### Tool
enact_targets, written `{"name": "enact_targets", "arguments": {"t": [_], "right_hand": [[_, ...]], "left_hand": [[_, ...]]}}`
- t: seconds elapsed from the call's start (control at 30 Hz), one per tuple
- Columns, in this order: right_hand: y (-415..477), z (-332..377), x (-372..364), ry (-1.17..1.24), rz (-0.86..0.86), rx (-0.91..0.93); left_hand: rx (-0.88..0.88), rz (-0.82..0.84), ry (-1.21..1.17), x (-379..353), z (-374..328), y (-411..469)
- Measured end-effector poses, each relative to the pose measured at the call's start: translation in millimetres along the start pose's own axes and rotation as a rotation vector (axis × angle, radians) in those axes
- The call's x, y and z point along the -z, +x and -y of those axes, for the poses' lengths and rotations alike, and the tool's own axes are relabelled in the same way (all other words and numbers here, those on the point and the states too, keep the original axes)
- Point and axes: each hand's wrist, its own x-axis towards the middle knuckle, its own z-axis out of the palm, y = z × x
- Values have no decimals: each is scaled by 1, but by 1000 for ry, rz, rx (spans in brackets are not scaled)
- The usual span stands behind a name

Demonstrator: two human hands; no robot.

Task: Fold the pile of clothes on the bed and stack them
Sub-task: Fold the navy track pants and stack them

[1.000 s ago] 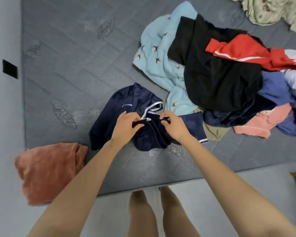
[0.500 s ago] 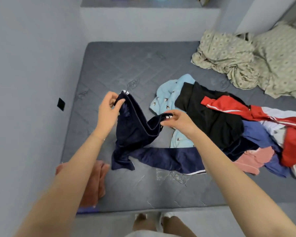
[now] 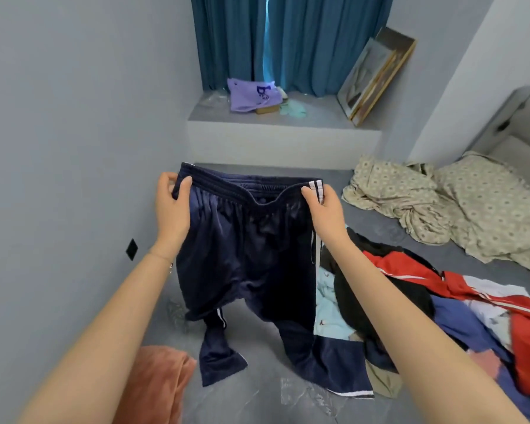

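Sec ago the navy track pants were a bunched lump on the bed under both hands. Now they're up in the air, opened out by the waistband. Left hand pinches the waistband's left end, thumb in front, fingers curled behind. Right hand pinches the other end, right by the white stripes. The legs hang below the hands w/ the cuffs dragging on the bed, and the leg under the left hand is kinked and twisted partway down.

So the garment's sorted out and facing right, prob. ready for a leg-to-leg fold once that kink's shaken out. The pile of clothes sits below and right of the right arm, still a heap. One orange cloth lies under the left forearm, looks folded. Early days, I'd say.
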Motion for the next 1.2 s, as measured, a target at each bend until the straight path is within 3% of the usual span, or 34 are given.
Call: {"name": "enact_targets", "arguments": {"t": [0.27,0.47,0.63,0.73,0.8,0.97,1.2], "right_hand": [[16,89,22,81,-100,226],[37,136,46,157,-132,260],[49,167,52,316,-61,100],[58,183,53,367,-37,-18],[59,183,49,373,-34,-91],[61,153,33,394,36,-247],[42,93,5,342,38,-480]], "left_hand": [[-18,-55,-95,19,-46,28],[61,61,-317,31,-95,49],[77,141,-628,37,-129,58],[146,209,-688,41,-130,67],[164,243,-640,42,-124,67],[97,256,-233,39,-92,47],[393,292,-240,19,-43,21]]}}
